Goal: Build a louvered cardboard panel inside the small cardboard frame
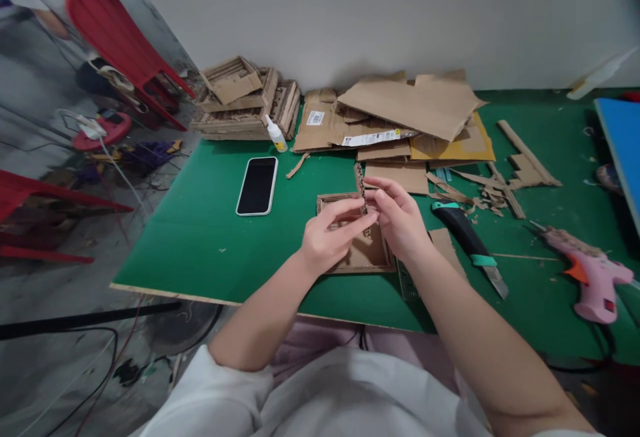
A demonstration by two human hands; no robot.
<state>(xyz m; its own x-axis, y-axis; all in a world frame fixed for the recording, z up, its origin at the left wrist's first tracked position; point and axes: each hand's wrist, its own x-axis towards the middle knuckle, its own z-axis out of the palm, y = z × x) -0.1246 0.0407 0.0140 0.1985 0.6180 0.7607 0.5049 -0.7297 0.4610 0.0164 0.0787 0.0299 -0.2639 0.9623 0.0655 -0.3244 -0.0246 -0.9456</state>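
Both hands hold a narrow corrugated cardboard strip [360, 180] with its fluted edge showing. My left hand [330, 232] pinches it from the left between thumb and fingers. From the right, the fingers of my right hand [399, 216] close on the same strip. Below them a shallow cardboard tray [363, 260] with raised sides lies on the green table [200, 237], partly hidden by the hands. Just right of my right forearm is a black and teal utility knife [465, 237] with its blade out.
A phone [257, 186] and a small glue bottle [276, 134] stand left of the hands. Stacked cardboard frames [245, 107] and cardboard sheets [405, 107] line the wall. Cardboard scraps [495, 187] and a pink glue gun [595, 274] lie at the right. A red chair [113, 30] stands beyond the left edge.
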